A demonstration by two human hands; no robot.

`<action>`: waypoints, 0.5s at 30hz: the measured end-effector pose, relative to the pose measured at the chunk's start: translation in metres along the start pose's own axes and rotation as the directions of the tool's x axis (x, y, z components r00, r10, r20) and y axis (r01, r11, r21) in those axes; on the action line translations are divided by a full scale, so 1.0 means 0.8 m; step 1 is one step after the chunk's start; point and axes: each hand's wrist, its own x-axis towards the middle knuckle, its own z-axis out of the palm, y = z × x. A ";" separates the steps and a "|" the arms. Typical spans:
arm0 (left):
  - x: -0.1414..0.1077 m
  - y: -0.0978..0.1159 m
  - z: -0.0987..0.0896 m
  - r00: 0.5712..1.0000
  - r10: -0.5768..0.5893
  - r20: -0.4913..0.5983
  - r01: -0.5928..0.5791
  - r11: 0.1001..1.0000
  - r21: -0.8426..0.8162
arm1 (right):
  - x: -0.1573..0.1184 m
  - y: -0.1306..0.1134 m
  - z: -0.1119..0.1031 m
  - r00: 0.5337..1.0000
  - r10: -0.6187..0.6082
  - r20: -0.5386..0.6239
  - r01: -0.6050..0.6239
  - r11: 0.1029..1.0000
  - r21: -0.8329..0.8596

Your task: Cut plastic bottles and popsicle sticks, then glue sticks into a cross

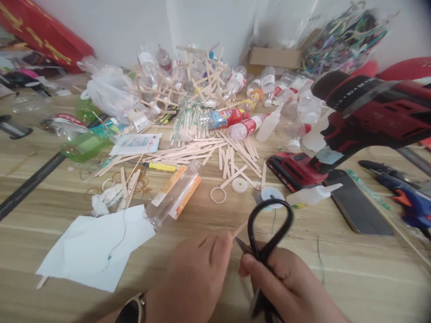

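My left hand (198, 269) is closed, with a thin pale wooden stick (239, 230) poking out between thumb and forefinger. In my right hand (286, 278) is a pair of black-handled scissors (288, 220); one handle loop stands up above the fingers. A dark blade tip points at the left hand, close beside the stick; I cannot tell whether it touches. The lower part of the scissors is partly hidden by my fingers. Beyond the hands lie a spool of thread (270, 196), a pale ring (218, 195) and a clear plastic bottle (175, 195) with an orange label.
White paper (90, 251) lies at left. Wooden sticks (188, 151) are heaped mid-table before several plastic bottles. A red-black cordless drill (367, 107) stands at right, near a phone (358, 202), a squeeze bottle (310, 196) and a blue glue gun (411, 197).
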 end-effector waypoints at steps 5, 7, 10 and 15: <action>-0.001 -0.002 0.002 1.000 0.012 0.011 -0.011 1.000 -0.017 | -0.004 0.006 0.007 0.955 -0.224 -0.193 0.162 0.943 -0.290; -0.001 -0.002 0.001 1.000 0.024 -0.003 -0.024 1.000 0.018 | -0.005 -0.001 0.003 0.995 -0.059 -0.078 0.052 0.994 -0.092; -0.001 -0.001 0.001 0.999 0.027 -0.024 -0.026 0.999 0.034 | -0.004 -0.007 -0.003 0.992 0.103 0.079 -0.111 0.988 0.109; -0.002 -0.001 0.001 1.000 -0.012 0.004 0.012 0.997 -0.071 | 0.001 0.004 0.005 0.964 -0.192 -0.181 0.133 0.946 -0.294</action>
